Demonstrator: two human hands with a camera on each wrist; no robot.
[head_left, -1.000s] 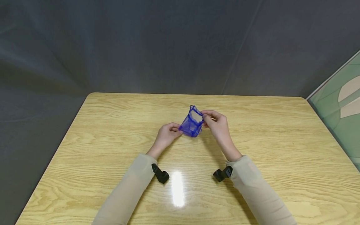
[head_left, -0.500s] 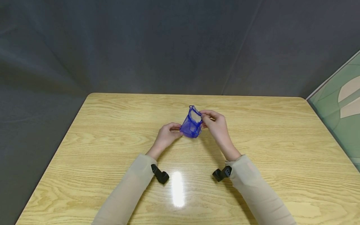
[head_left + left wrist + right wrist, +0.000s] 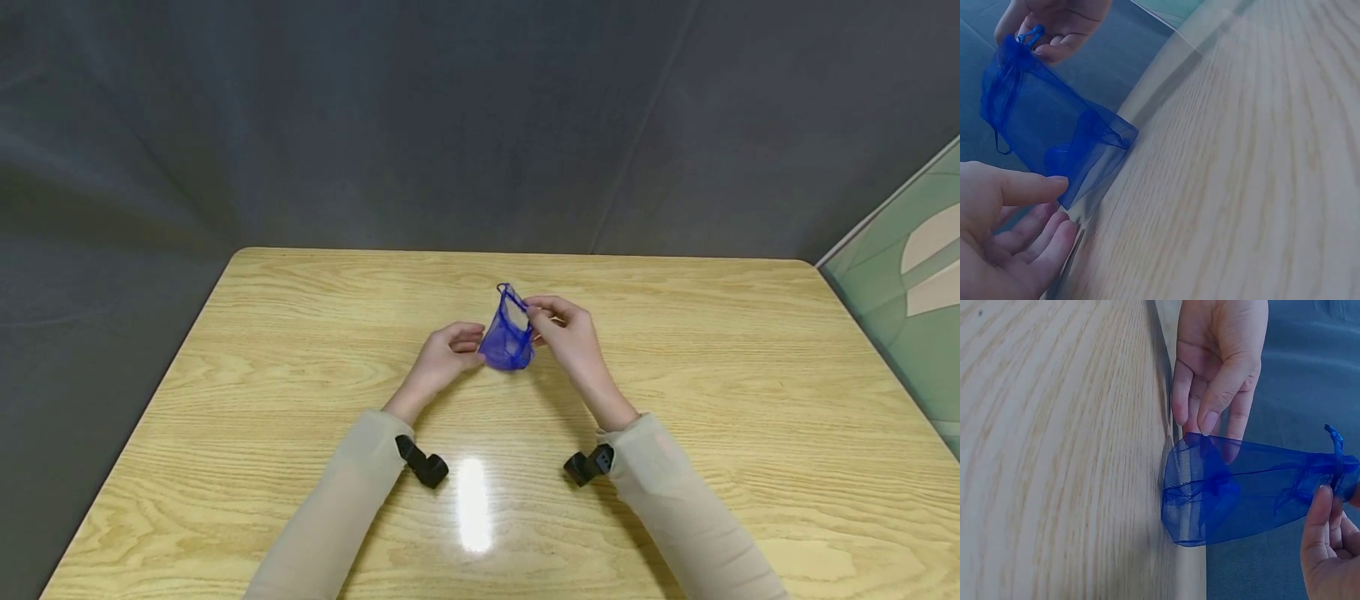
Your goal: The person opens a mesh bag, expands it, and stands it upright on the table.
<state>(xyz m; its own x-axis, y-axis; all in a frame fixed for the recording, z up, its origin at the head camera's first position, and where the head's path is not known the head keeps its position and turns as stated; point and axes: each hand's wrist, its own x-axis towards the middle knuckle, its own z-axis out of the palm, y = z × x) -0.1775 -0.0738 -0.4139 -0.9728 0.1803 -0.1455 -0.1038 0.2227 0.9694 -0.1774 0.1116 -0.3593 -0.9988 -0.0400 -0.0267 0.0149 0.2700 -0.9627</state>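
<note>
A small sheer blue organza drawstring pouch [image 3: 506, 346] stands out between my hands above the middle of the table, its mouth spread partly apart. My right hand [image 3: 570, 342] pinches its rim near the drawstring; the right wrist view shows thumb and fingers of the right hand [image 3: 1332, 553] on the gathered top. At the lower left corner of the pouch [image 3: 1054, 119] is my left hand [image 3: 1013, 219], thumb and fingers spread apart, the thumb tip at the fabric. See-through, the pouch [image 3: 1241, 487] shows only folded cloth inside.
The wooden table [image 3: 300, 467] reaches past both forearms, with a glare spot near its front. Dark grey cloth [image 3: 450, 125] hangs behind and to the left. A green patterned panel [image 3: 915, 308] stands at the right. Small black cameras [image 3: 431, 468] sit on both wrists.
The right hand and the top of the pouch have shifted slightly left, and the mouth looks narrower. My left fingers have parted from the pouch corner they were pinching.
</note>
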